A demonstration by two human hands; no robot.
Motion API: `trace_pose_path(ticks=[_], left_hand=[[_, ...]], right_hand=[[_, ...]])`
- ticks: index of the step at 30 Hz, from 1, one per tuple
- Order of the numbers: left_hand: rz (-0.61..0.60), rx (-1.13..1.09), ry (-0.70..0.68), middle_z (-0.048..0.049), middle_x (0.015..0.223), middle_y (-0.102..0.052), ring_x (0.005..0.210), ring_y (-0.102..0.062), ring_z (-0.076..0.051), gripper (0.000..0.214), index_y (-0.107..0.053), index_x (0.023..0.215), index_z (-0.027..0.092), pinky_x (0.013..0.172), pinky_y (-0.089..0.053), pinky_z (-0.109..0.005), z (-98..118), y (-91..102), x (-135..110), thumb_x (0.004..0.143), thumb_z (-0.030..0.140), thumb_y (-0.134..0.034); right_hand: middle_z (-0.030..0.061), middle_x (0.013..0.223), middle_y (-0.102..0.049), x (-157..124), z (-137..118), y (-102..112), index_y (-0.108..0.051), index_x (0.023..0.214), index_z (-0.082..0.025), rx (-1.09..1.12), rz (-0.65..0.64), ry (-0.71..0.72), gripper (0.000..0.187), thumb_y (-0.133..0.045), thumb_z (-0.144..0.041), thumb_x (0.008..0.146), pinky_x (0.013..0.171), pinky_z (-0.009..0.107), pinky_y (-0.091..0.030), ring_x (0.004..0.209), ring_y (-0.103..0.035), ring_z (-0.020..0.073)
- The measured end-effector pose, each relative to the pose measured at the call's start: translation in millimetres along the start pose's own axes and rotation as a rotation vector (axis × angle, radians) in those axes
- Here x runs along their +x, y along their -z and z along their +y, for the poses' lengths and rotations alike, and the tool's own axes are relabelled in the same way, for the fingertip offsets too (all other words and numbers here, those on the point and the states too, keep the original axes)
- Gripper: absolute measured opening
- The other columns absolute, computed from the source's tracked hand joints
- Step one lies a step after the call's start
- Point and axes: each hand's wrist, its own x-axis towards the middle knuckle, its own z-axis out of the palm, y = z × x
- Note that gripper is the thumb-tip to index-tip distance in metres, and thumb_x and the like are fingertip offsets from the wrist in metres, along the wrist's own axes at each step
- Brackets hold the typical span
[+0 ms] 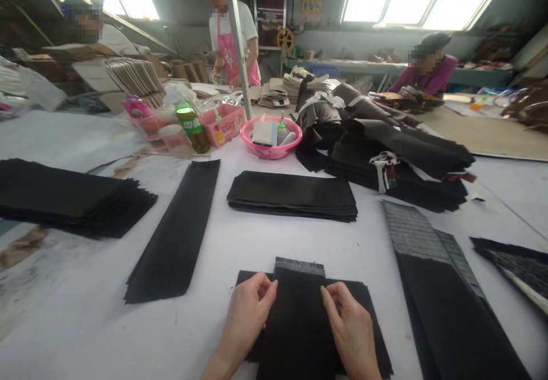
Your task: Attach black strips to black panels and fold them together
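Both of my hands rest on a narrow black strip (299, 311) that lies on top of a wider black sheet (372, 323) at the near edge of the white table (265, 243). My left hand (248, 317) pinches the strip's left edge, fingers curled. On the right edge, my right hand (349, 326) presses with its fingers bent together. The strip's far end shows a grey textured band (298, 266).
A long black strip (177, 237) lies to the left, black stacks at far left (72, 200), centre (293, 196) and right (436, 271). A pink bowl (271, 136), green bottle (192, 126) and pink box (222, 123) stand further back. Three other people work at the far tables.
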Motion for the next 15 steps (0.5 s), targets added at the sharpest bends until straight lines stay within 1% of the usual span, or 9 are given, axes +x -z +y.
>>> trace_pose_path(ticks=[8,15], left_hand=[[0.014,0.023,0.024,0.0051,0.05,-0.05,0.036,-0.049,-0.011,0.038,-0.049,0.065,0.021,0.034,-0.035,-0.019,0.6,-0.9,3.0,0.088,0.051,-0.045],[0.001,0.037,0.028,0.0047,0.048,-0.051,0.035,-0.05,-0.012,0.037,-0.048,0.064,0.021,0.033,-0.034,-0.019,0.2,-1.3,4.0,0.087,0.05,-0.046]], right_hand=[[-0.0019,0.063,-0.064,2.2,0.5,-0.9,-0.055,0.073,-0.026,-0.032,-0.035,-0.031,0.037,-0.043,-0.057,0.089,0.055,0.026,-0.039,0.058,-0.062,0.0177],[-0.0009,0.06,-0.064,3.0,-0.5,-0.5,-0.055,0.072,-0.025,-0.043,-0.002,-0.01,0.036,-0.046,-0.055,0.088,0.051,0.026,-0.039,0.054,-0.062,0.0175]])
